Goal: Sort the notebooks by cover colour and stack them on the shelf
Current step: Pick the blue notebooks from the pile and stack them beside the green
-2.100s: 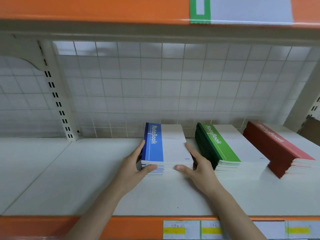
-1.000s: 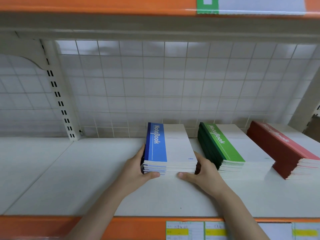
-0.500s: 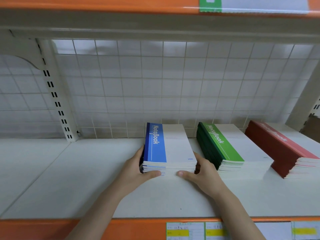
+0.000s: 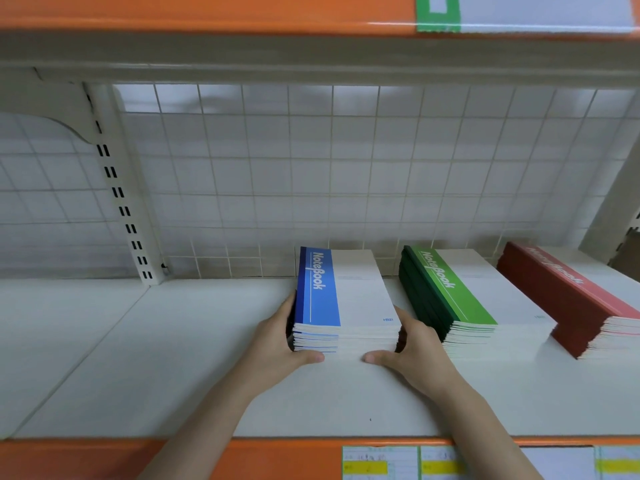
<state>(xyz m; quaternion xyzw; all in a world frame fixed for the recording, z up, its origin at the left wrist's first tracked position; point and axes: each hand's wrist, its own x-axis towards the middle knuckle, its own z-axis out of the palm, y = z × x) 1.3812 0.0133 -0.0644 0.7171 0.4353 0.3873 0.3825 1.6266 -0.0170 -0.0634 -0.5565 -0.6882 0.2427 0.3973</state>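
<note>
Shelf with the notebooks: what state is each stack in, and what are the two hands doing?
Blue notebook stack: flat on the shelf, gripped from both sides.
Green notebook stack: flat, untouched, right of the blue one.
Red notebook stack: flat, untouched, far right.
Left hand: grips the blue stack's left side, thumb in front.
Right hand: grips its right side, thumb in front.

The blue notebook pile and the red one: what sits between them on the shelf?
In the head view, the green stack lies between the blue stack and the red stack, with the right hand in the gap beside the blue one.
</note>
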